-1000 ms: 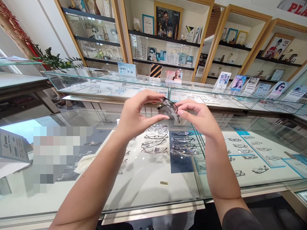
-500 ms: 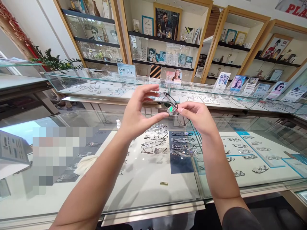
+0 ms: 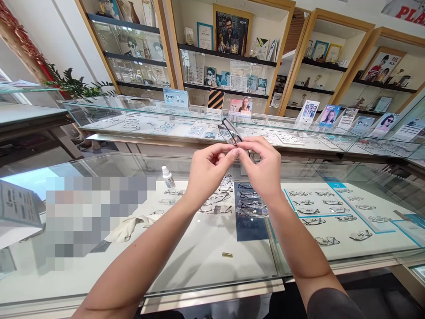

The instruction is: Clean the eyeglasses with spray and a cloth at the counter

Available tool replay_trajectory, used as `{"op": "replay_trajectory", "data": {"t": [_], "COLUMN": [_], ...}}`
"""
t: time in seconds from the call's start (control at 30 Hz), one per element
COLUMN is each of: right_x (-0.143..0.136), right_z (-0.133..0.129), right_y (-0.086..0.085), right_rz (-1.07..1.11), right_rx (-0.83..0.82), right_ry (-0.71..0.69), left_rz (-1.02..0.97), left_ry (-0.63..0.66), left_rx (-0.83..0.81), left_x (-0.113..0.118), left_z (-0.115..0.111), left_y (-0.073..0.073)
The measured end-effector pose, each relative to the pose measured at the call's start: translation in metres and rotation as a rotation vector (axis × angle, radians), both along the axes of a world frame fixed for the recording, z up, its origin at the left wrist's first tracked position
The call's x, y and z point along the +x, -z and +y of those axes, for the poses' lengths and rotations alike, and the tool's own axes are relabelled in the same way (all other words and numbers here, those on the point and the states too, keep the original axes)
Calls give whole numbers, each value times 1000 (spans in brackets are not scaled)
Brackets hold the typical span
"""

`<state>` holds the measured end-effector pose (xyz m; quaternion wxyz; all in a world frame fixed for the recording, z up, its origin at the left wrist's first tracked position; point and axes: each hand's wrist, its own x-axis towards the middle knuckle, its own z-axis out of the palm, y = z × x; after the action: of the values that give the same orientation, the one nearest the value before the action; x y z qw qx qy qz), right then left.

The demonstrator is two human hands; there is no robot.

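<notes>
"Where do you see the eyeglasses (image 3: 229,132)?"

"I have them tilted above the tabletop (image 3: 195,270), jutting up from the fingertips. The left hand (image 3: 207,170) and right hand (image 3: 264,166) both pinch the frame, thumbs meeting."

"Any writing?"

"I read HOYA on the framed poster (image 3: 229,33), red "PLA" on a cut-off sign (image 3: 403,12). The white bottle (image 3: 168,178) has a label too small for me."
</notes>
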<state>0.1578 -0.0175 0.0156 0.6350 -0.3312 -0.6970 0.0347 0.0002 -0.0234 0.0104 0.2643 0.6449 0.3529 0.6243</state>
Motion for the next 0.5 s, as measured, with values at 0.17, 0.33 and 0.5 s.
{"op": "replay_trajectory", "data": {"t": [0.17, 0.33, 0.5], "right_x": [-3, -2, 13], "right_z": [-2, -12, -14], "right_y": [3, -2, -11], "right_rz": [-60, -60, -17], "right_rx": [-26, -56, -87], "right_ry": [-15, -69, -18], "left_rz": [-89, -83, 47], "left_ry": [9, 2, 2], "left_rx": [-62, -86, -71], "left_x": [-7, -15, -22], "left_z": [5, 11, 15], "left_y": [-5, -8, -10]}}
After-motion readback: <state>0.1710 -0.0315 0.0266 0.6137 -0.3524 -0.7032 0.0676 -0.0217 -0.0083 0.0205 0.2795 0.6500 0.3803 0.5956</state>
